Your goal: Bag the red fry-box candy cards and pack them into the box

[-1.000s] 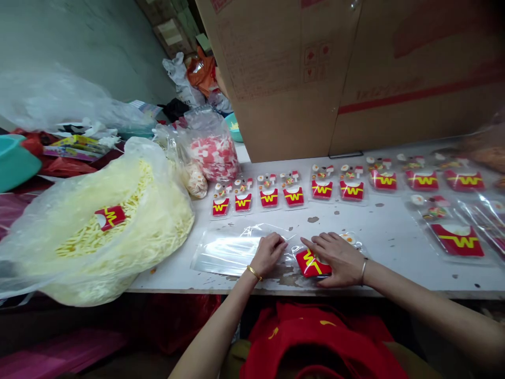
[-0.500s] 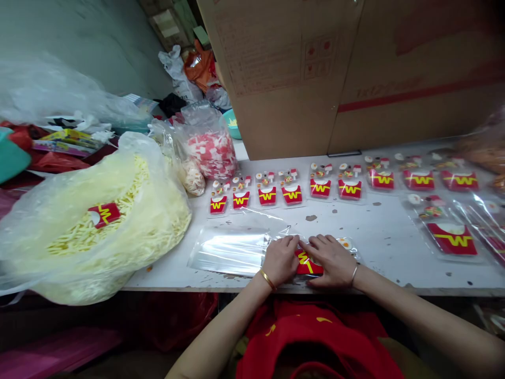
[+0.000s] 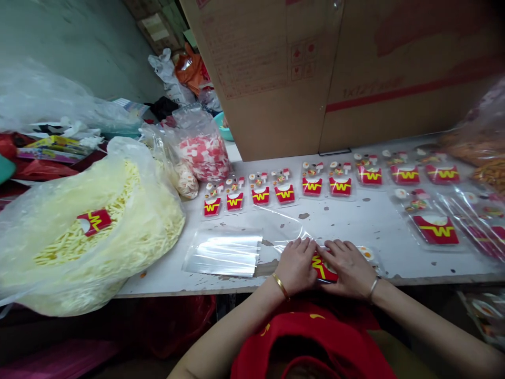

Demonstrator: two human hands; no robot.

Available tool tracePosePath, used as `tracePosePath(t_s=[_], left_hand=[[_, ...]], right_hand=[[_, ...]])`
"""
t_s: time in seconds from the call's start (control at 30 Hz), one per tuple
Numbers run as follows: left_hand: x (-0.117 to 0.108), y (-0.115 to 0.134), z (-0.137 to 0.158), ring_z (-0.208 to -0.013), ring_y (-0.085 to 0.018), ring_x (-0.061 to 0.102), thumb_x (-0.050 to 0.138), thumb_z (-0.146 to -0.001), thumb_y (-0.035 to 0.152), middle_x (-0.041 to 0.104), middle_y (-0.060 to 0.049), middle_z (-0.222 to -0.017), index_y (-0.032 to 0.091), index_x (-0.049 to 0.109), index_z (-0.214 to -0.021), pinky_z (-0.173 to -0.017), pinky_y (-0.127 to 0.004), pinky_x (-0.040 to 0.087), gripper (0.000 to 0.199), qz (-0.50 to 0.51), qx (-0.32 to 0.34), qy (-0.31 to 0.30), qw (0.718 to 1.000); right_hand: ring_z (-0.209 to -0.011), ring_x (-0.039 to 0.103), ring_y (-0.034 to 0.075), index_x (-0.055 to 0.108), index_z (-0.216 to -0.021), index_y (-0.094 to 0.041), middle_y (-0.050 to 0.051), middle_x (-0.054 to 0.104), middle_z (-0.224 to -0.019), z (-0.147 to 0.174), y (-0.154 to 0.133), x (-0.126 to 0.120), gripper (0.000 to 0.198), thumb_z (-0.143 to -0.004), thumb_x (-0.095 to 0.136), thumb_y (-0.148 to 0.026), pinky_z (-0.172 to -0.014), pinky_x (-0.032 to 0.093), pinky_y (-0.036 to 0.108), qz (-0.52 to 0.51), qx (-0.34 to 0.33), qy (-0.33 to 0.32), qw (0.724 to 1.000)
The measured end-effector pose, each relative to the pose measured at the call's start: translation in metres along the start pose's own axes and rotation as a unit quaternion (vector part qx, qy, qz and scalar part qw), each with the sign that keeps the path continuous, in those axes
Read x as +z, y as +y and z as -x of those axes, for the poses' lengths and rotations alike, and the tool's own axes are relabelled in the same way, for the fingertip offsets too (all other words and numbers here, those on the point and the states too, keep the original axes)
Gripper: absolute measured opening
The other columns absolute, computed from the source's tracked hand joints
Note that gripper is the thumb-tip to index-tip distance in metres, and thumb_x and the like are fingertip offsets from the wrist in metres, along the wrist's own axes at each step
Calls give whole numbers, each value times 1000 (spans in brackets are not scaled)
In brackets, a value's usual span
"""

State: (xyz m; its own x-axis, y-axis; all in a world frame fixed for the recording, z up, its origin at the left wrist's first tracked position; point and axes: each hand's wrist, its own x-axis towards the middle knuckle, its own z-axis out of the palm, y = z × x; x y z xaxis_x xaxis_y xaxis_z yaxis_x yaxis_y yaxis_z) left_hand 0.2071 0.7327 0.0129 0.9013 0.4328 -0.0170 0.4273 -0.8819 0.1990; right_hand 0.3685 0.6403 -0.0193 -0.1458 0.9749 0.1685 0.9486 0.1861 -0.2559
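My left hand point(image 3: 299, 265) and my right hand point(image 3: 347, 267) meet at the near edge of the white table point(image 3: 355, 221). Between them lies a small red fry-box piece with a yellow W point(image 3: 321, 267), inside a clear plastic bag point(image 3: 288, 234). Both hands press on that bag and the piece; the fingers are bent over it. A tiny fried-egg piece point(image 3: 365, 253) lies just right of my right hand. A stack of flat clear bags point(image 3: 224, 252) rests to the left of my left hand.
A big plastic sack of yellow fry strips point(image 3: 98, 226) with a red box piece on top fills the left. Bags of small parts point(image 3: 203, 150) stand behind it. Rows of packed red sets point(image 3: 311, 187) line the table's back and right. Cardboard boxes point(image 3: 315, 68) stand behind.
My left hand left the stack of clear bags and moved right to join my right hand on the red piece. The camera view shifted to the right.
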Motion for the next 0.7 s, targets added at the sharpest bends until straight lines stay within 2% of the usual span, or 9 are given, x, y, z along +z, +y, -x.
tracePosePath(t_s=[0.1,0.2,0.27,0.37,0.47,0.53,0.63,0.7], left_hand=[[17,12,-11,-123,-33,43,49,-77,21,44,-18,-136,9,37,-132,-102,-49,38,58,-33,13,1,999],[24,16,-16,-121,-32,45,42,-84,18,47,-17,-134,8,39,-130,-102,-48,38,47,-58,31,4,998],[21,14,-17,-120,-30,46,41,-84,16,49,-15,-132,10,40,-129,-102,-46,37,46,-59,35,7,998],[9,9,-11,-124,-29,41,47,-79,14,48,-12,-133,16,38,-132,-102,-45,37,54,-56,25,16,998],[1,4,-2,-119,-28,42,50,-75,13,46,-11,-131,20,37,-132,-93,-43,40,59,-80,2,17,997],[-2,1,4,-106,-27,47,49,-77,16,52,-11,-119,20,44,-123,-84,-42,42,46,-103,-26,16,994],[-1,-1,8,-90,-26,48,47,-84,29,56,-9,-95,18,53,-95,-77,-42,39,17,-118,-55,24,991],[-1,-3,7,-87,-25,47,46,-85,35,55,-8,-88,19,52,-85,-76,-42,37,18,-117,-56,34,991]], right_hand=[[-99,45,33,43,-135,-11,19,52,-112,21,7,1,82,-71,56,-59,-83,35,46,-5,39,3,999],[-99,45,33,40,-137,-12,18,52,-113,31,7,0,85,-70,57,-60,-84,35,46,-14,65,1,998],[-99,45,33,39,-138,-12,18,52,-113,33,5,-1,86,-70,57,-61,-84,35,46,-21,72,1,997],[-98,45,33,39,-138,-14,17,52,-113,35,3,-2,86,-68,59,-61,-83,35,46,-26,72,1,997],[-97,46,33,38,-139,-16,17,53,-111,37,3,0,87,-69,58,-64,-82,35,46,-31,75,11,997],[-96,46,33,37,-140,-16,17,53,-110,38,4,1,88,-69,56,-66,-81,36,45,-34,80,24,996],[-95,47,33,37,-140,-17,17,53,-110,37,4,3,88,-70,55,-66,-80,36,45,-37,79,32,996],[-96,47,33,37,-140,-16,17,53,-110,36,3,2,87,-70,55,-66,-81,36,45,-38,78,27,996]])
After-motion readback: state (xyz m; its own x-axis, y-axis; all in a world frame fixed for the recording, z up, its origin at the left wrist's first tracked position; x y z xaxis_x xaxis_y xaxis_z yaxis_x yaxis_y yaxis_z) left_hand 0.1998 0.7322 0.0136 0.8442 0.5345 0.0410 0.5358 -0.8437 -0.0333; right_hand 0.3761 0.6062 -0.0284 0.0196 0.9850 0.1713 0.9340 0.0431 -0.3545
